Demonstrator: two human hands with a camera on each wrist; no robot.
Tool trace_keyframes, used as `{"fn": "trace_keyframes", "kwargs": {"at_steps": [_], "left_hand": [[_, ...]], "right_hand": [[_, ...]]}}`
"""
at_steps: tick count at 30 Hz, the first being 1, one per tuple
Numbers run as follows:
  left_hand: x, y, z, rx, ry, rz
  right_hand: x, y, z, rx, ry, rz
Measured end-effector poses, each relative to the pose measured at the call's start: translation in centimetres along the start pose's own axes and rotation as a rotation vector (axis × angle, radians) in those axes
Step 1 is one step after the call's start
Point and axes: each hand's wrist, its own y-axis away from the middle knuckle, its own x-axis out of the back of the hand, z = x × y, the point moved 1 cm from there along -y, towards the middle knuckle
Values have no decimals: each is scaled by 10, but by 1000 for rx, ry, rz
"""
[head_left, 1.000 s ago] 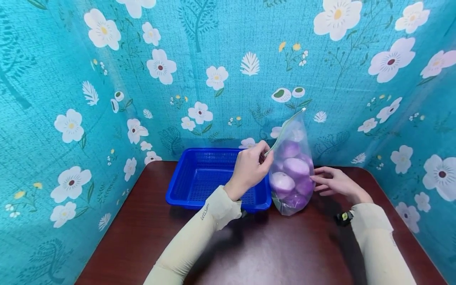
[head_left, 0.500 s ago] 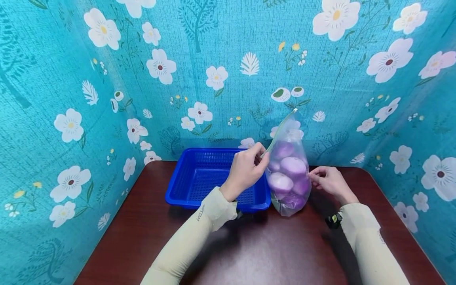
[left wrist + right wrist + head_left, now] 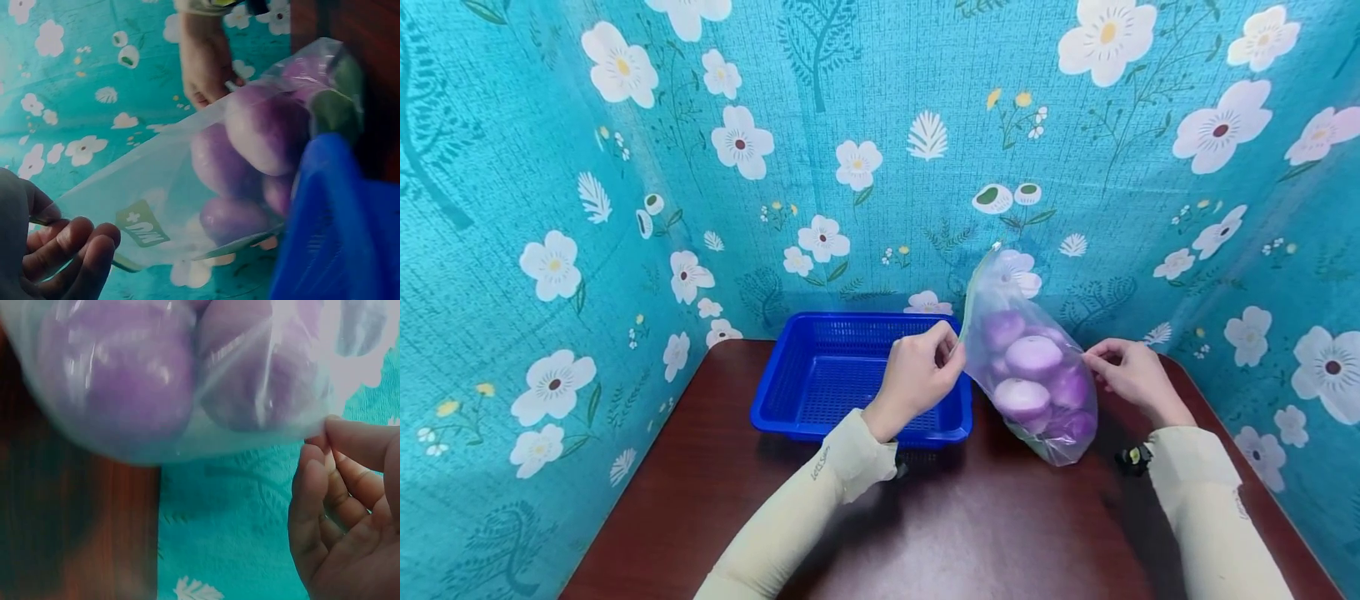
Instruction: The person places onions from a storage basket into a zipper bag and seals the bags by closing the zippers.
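A clear zip bag [image 3: 981, 354] with a green-edged mouth holds several purple-and-white turnips [image 3: 1033, 358], bunched toward its bottom. It leans, mouth up and to the left, base to the lower right. My left hand [image 3: 917, 371] pinches the zip edge at the mouth, above the basket's right side. With thumb and fingertips my right hand [image 3: 1135, 375] pinches the bag's right side edge; the right wrist view shows that pinch at the film's edge [image 3: 312, 428]. Printed on the film in the left wrist view is a yellow-green label [image 3: 142, 224].
A blue plastic basket [image 3: 775, 371] with slotted walls stands left of the bag at the back of the dark red-brown table [image 3: 940, 533]. Behind and on both sides hangs a teal flowered cloth [image 3: 865, 217].
The right hand came to the bag's side, pinched it and moved right. The bag's bottom swung right and it now tilts, while its top corner dropped left. The left hand kept its pinch.
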Motion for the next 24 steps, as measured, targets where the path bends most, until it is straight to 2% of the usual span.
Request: {"fn": "trace_keyframes", "kwargs": {"at_steps": [8, 15, 20, 24], "left_hand": [[-19, 20, 0, 35, -45, -67], [-33, 34, 3, 46, -30, -142], [-46, 42, 5, 8, -32, -197], [-59, 49, 11, -54, -130, -245]], "right_hand": [[19, 0, 6, -19, 98, 29], [30, 1, 10, -41, 143, 30], [41, 1, 12, -41, 232, 51], [49, -1, 15, -35, 300, 81]]}}
